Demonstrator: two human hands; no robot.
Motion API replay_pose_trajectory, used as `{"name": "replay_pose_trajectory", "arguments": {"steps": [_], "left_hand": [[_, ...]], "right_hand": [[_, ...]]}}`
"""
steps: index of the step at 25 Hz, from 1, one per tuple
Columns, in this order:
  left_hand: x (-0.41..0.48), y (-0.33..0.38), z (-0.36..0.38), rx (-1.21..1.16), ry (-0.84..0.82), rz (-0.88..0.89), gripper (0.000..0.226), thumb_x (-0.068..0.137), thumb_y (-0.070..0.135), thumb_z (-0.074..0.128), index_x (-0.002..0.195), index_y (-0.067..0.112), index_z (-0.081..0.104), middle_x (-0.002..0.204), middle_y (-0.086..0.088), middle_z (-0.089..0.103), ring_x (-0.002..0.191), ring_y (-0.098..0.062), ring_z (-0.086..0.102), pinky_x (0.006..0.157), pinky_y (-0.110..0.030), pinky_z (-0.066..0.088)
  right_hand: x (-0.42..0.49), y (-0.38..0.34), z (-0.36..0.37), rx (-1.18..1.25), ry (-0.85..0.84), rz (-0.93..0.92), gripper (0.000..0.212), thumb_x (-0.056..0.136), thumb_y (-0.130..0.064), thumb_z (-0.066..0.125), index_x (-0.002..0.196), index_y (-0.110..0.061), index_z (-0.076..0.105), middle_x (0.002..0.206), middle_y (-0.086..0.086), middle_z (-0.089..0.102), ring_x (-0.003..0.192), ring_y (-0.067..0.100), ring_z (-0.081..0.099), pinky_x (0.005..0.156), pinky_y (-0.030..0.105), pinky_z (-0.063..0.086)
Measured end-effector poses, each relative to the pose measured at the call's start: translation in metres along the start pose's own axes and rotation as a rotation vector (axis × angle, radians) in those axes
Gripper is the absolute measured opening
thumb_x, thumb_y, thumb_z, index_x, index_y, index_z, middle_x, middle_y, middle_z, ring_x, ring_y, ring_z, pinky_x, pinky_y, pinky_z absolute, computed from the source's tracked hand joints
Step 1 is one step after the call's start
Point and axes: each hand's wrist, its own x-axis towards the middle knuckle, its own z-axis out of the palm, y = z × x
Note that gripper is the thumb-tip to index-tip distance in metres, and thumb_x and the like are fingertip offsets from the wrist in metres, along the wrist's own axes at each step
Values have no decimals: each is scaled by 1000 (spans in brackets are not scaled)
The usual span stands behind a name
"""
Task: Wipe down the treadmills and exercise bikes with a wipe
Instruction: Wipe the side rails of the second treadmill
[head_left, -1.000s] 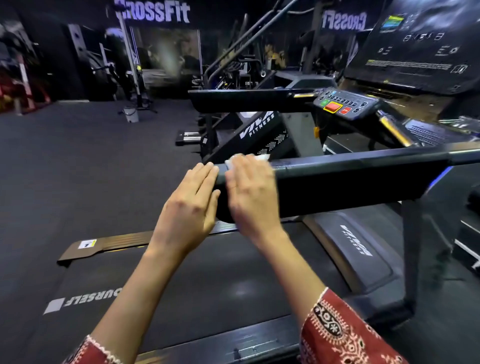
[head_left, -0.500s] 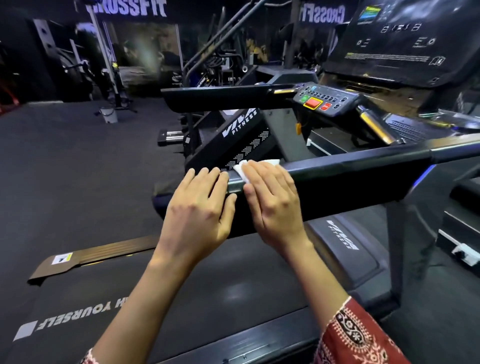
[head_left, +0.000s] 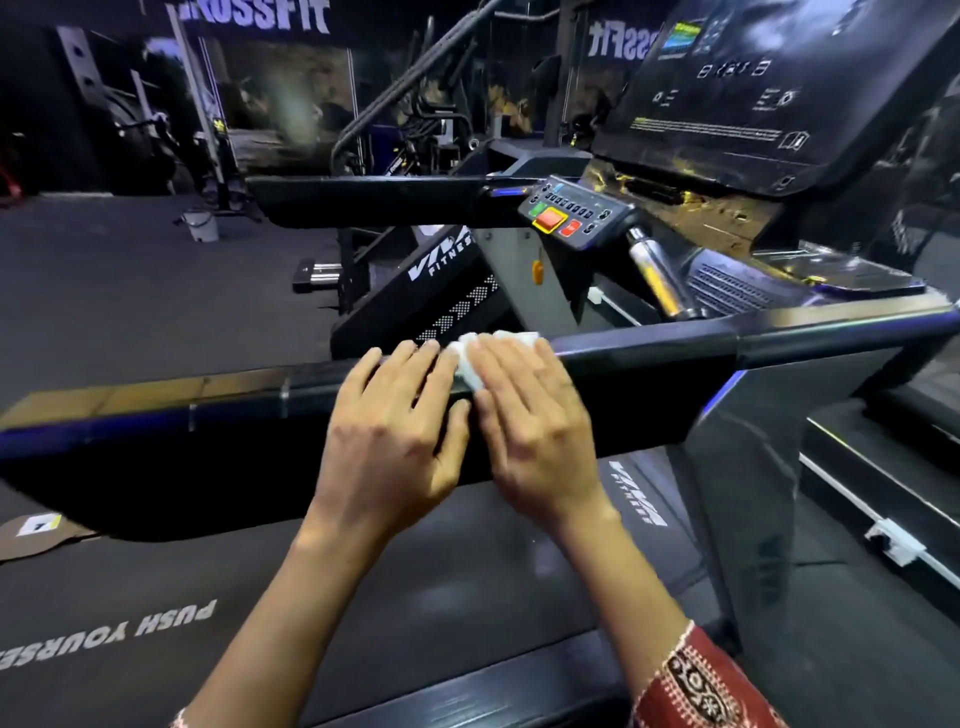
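The right hand (head_left: 535, 426) lies flat, grip fully extended, pressing the white wipe (head_left: 470, 358) onto the top of the treadmill handrail (head_left: 649, 374). The wipe shows at 11 o'clock of its knuckles. The left hand (head_left: 395, 431), at 9 o'clock, rests flat on the rail, grip extended and holding nothing, probably to steady the stroke.

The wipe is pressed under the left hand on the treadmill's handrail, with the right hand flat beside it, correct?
No. The head view shows the wipe under the right hand, with the left hand flat beside it on the handrail.
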Motion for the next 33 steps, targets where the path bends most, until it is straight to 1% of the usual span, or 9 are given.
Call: {"name": "replay_pose_trajectory", "arguments": {"steps": [3, 6, 11, 16, 20, 22, 27, 31, 33], "left_hand": [[6, 23, 14, 31, 37, -45, 39, 89, 23, 50, 112, -3, 66, 115, -20, 66, 106, -35, 64, 98, -46, 40], [18, 50, 31, 46, 35, -51, 39, 89, 24, 49, 112, -3, 66, 114, -20, 66, 105, -35, 64, 98, -46, 40], [33, 84, 50, 61, 14, -37, 41, 91, 27, 49, 115, -2, 65, 117, -20, 65, 108, -35, 63, 98, -47, 40], [40, 107, 61, 95, 33, -43, 39, 91, 26, 51, 116, -2, 65, 118, -20, 64, 108, -35, 62, 99, -48, 39], [54, 130, 74, 64, -2, 4, 41, 90, 26, 50, 115, -3, 65, 117, -21, 64, 107, -36, 63, 98, -47, 40], [59, 137, 77, 40, -23, 25, 41, 90, 25, 50, 116, -3, 65, 118, -21, 64, 107, -36, 63, 98, -46, 39], [65, 144, 78, -10, -77, 43, 42, 89, 25, 48, 117, -2, 64, 118, -21, 64, 107, -37, 62, 100, -43, 37], [75, 154, 84, -60, -109, 66, 44, 88, 26, 45, 115, -2, 64, 116, -21, 64, 105, -37, 62, 97, -45, 38], [79, 160, 88, -81, -113, 81, 45, 87, 27, 45, 115, -2, 64, 116, -20, 64, 105, -37, 62, 96, -44, 37]], "right_hand": [[-11, 100, -41, -91, 48, 168, 40, 102, -12, 30, 122, 1, 62, 123, 16, 62, 116, 35, 54, 106, 48, 36], [-11, 121, -54, -102, 161, 368, 34, 98, -5, 34, 113, 1, 64, 114, 14, 62, 107, 37, 53, 103, 45, 35], [-21, 108, -45, -36, -22, -20, 45, 104, -20, 27, 128, 1, 58, 132, 15, 58, 126, 27, 50, 112, 45, 30], [-33, 197, -85, -146, 98, 338, 38, 99, -9, 34, 126, 3, 58, 126, 18, 60, 118, 36, 52, 111, 49, 29], [-29, 151, -70, 27, -17, 73, 41, 100, -12, 32, 129, 3, 56, 133, 16, 57, 126, 33, 49, 114, 45, 27], [-33, 181, -81, -51, -52, -2, 42, 100, -13, 31, 131, 0, 56, 134, 15, 56, 128, 29, 48, 115, 44, 27], [-28, 218, -95, -150, 137, 440, 36, 99, -10, 34, 118, 6, 60, 125, 23, 58, 116, 40, 52, 114, 39, 24], [-21, 168, -80, 8, -47, 152, 37, 98, -14, 37, 121, 1, 62, 126, 16, 60, 119, 31, 54, 113, 41, 27], [-23, 196, -91, -58, -87, 164, 43, 103, -26, 32, 124, -4, 62, 127, 11, 61, 121, 24, 52, 113, 42, 26]]}}
